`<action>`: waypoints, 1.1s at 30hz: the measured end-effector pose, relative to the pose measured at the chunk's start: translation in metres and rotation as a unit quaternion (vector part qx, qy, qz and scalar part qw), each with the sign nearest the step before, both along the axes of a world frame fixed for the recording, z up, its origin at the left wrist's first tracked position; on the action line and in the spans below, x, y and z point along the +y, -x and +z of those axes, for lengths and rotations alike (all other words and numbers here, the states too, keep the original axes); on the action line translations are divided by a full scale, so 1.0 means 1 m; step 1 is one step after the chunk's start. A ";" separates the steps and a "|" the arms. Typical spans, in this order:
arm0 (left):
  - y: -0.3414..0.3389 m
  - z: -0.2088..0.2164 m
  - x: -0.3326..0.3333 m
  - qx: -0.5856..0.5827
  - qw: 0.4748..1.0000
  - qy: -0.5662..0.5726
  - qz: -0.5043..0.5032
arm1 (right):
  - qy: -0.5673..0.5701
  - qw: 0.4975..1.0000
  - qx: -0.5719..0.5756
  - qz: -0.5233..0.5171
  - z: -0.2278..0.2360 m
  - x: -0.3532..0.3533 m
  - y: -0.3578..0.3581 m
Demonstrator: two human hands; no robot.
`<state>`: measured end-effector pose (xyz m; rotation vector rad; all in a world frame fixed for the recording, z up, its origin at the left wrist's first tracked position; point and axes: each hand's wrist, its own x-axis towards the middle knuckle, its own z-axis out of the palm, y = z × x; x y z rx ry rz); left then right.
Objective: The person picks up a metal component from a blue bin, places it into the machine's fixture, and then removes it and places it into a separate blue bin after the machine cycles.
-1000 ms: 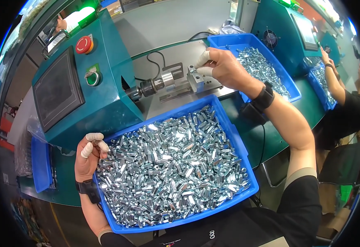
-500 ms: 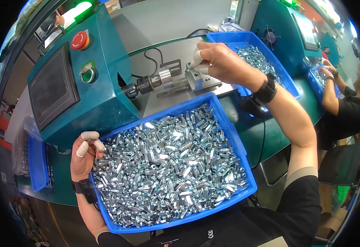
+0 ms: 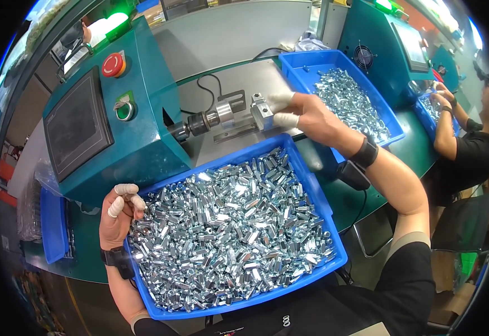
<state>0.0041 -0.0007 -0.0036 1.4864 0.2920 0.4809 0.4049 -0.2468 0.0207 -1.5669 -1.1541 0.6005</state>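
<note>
I count four blue trays. The near tray [image 3: 307, 173] is heaped with shiny metal pieces [image 3: 227, 235], too many to number; the far tray [image 3: 297, 73], behind my right hand [image 3: 323, 120], has a smaller pile and some bare bottom. A third tray [image 3: 427, 120] with pieces sits by a co-worker [image 3: 460, 140], and a fourth tray [image 3: 54, 224] stands at the left. Of my two hands, the right is open, thumb and finger parted beside the one metal block [image 3: 263, 115] before the green machine [image 3: 149, 73]; contact I can't confirm, as the fingertips blur. My left hand [image 3: 117, 215] curls loosely at the near tray's left edge; whether it grips a piece, I can't tell.
</note>
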 end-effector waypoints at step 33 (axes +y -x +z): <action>0.001 -0.004 0.001 0.003 0.999 0.023 0.040 | 0.025 0.975 -0.073 0.207 0.002 0.038 -0.024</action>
